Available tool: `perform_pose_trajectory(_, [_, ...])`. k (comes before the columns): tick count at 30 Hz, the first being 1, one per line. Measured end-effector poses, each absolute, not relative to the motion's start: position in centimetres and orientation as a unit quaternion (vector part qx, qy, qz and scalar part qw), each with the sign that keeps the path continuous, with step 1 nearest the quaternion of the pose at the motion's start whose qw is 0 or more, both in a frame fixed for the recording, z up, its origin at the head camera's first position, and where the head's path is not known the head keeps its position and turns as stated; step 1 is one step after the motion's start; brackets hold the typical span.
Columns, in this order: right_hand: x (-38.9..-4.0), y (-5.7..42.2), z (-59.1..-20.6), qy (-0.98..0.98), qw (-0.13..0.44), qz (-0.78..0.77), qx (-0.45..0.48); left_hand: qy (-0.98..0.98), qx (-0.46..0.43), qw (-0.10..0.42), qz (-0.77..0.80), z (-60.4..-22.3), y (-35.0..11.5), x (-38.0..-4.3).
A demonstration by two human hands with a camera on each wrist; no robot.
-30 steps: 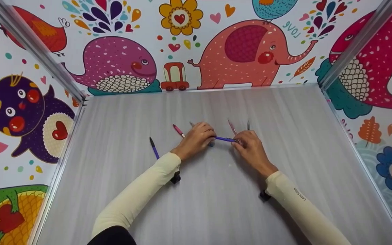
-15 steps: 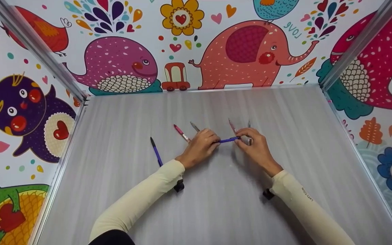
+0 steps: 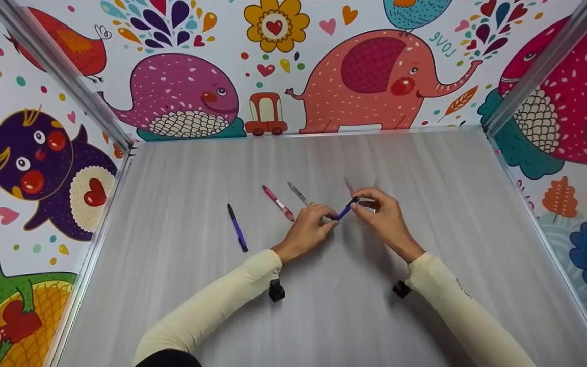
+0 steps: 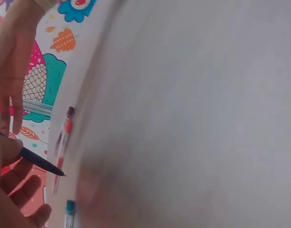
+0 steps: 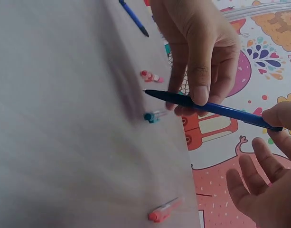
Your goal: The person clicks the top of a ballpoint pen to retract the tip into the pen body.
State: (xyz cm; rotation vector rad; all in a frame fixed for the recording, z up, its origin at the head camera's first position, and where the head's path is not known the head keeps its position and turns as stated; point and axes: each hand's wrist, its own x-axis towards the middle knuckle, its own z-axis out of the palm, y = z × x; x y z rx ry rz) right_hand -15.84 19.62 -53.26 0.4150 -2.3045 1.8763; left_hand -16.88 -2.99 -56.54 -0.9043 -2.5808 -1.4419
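Note:
A blue pen (image 3: 345,210) with a dark grip section is held between both hands, slanting up to the right in the head view. My left hand (image 3: 308,229) pinches it close to the writing end; the bare tip pokes out past the thumb in the right wrist view. Thumb and finger of my right hand (image 3: 382,216) pinch the opposite end, its other fingers spread apart. Left of the hands lie a second blue pen (image 3: 237,228) with a dark grip, a pink pen (image 3: 278,203) and a clear pen (image 3: 298,193), partly behind the left hand.
Beyond the right hand lie a pinkish pen (image 3: 348,184) and another clear pen (image 3: 376,182), both partly hidden by it. The grey tabletop (image 3: 324,306) is bordered by printed cartoon panels (image 3: 191,92) and metal posts (image 3: 59,76).
The held pen has swung from nearly level to a steep slant, right end up. My left hand shifted right and nearer, uncovering more of the pink, clear and second blue pens.

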Motion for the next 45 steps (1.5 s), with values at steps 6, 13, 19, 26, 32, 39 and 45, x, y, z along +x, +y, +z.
perform_pose_trajectory(6, [-15.9, 19.4, -53.1, -0.744, 0.044, 0.653, 0.134, -0.812, -0.237, -0.036, -0.533, -56.3, -2.5, -16.0])
perform_pose_trajectory(13, [-15.7, 19.2, -52.7, -0.696, -0.02, 0.703, 0.141, -0.775, -0.173, -0.119, -0.596, -56.0, -2.0, -14.6])
perform_pose_trajectory(19, [-15.5, 19.2, -52.3, -0.69, -0.058, 0.709, 0.136, -0.638, -0.077, -0.234, -0.73, -55.9, -1.8, -13.4])
perform_pose_trajectory(26, [-15.3, 19.1, -51.9, -0.692, -0.075, 0.707, 0.125, -0.541, -0.025, -0.295, -0.787, -55.5, -1.8, -12.3])
perform_pose_trajectory(32, [-15.2, 19.0, -51.9, -0.694, -0.069, 0.705, 0.13, -0.527, -0.024, -0.299, -0.795, -55.2, -1.9, -12.0])
perform_pose_trajectory(39, [-15.0, 18.9, -51.9, -0.701, -0.049, 0.697, 0.141, -0.527, -0.021, -0.292, -0.798, -55.0, -2.1, -11.7])
perform_pose_trajectory(45, [-14.9, 18.8, -51.9, -0.716, -0.05, 0.676, 0.167, -0.529, -0.009, -0.275, -0.803, -54.7, -2.1, -11.4])
